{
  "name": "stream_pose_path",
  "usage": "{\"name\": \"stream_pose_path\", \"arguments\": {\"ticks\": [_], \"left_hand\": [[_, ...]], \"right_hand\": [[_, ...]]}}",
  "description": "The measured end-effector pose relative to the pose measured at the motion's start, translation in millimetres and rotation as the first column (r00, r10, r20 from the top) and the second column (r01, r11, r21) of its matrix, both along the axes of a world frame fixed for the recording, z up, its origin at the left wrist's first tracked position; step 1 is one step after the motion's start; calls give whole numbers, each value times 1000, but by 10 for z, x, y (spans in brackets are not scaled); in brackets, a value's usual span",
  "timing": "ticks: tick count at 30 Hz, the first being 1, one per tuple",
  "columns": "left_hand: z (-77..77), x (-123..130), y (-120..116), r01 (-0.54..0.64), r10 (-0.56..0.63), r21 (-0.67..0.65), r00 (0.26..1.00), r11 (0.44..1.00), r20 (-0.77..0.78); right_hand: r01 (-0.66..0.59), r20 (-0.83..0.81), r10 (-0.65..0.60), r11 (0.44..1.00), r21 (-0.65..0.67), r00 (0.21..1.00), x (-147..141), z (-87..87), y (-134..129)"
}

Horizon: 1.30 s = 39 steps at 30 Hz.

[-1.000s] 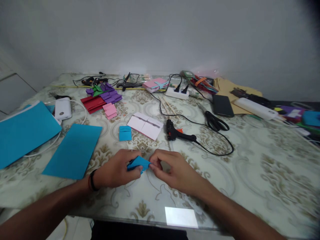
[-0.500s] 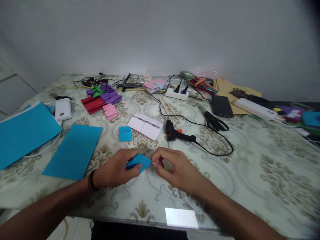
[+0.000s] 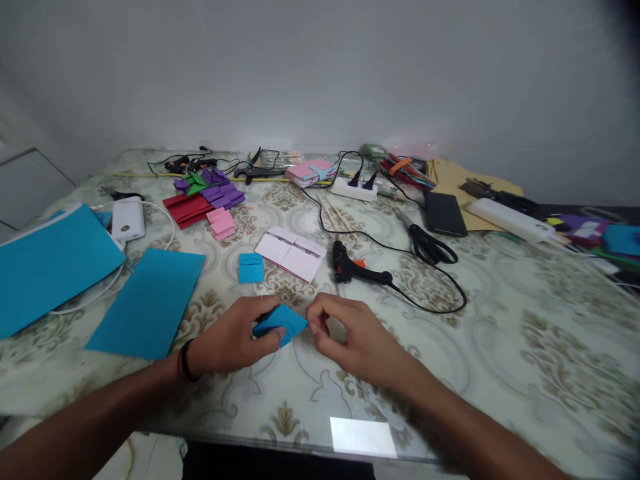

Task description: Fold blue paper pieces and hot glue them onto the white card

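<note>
A small folded piece of blue paper point(image 3: 287, 320) is gripped between the thumb and fingers of my left hand point(image 3: 239, 335). Its pointed corner faces right, where my right hand point(image 3: 347, 330) pinches the tip between thumb and forefinger. Just beyond my hands lie a small blue folded paper square point(image 3: 251, 268) and a white folded paper point(image 3: 291, 252) with dark slits. A black hot glue gun point(image 3: 357, 265) rests on its side to the right of the white paper, its cord looping away.
Blue paper sheets point(image 3: 147, 303) and a white power bank point(image 3: 128, 219) lie at left. Folded red paper point(image 3: 186, 210), purple paper and pink paper point(image 3: 221, 224) sit behind. Black-handled scissors point(image 3: 431, 244), a power strip point(image 3: 354, 189) and a dark flat case point(image 3: 445, 213) are to the right.
The right hand has shifted very slightly to the right with the paper's tip, and the blue paper's pointed end reaches a little further right. The left hand stays nearly still.
</note>
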<state>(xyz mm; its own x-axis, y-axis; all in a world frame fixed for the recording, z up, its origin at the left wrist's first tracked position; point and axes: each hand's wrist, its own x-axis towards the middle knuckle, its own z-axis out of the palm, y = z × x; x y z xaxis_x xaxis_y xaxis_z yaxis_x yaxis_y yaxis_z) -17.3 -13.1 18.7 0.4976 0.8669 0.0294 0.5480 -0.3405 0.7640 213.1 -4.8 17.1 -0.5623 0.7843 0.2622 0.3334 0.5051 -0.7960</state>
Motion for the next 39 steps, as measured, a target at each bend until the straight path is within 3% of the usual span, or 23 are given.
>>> {"name": "stream_pose_path", "arguments": {"ticks": [22,33,39], "left_hand": [[-9,-38,23,12,-11,-69,1000,998,20],[-57,-88,76,133,-126,-89,989,987,74],[-126,-142,180,180,-179,-5,979,984,98]], "right_hand": [[13,-19,-14,999,-41,1000,-16,-16,6],[34,-86,-42,995,-98,995,-74,-42,-66],[68,-122,-77,995,-76,990,-110,-93,-35]]}}
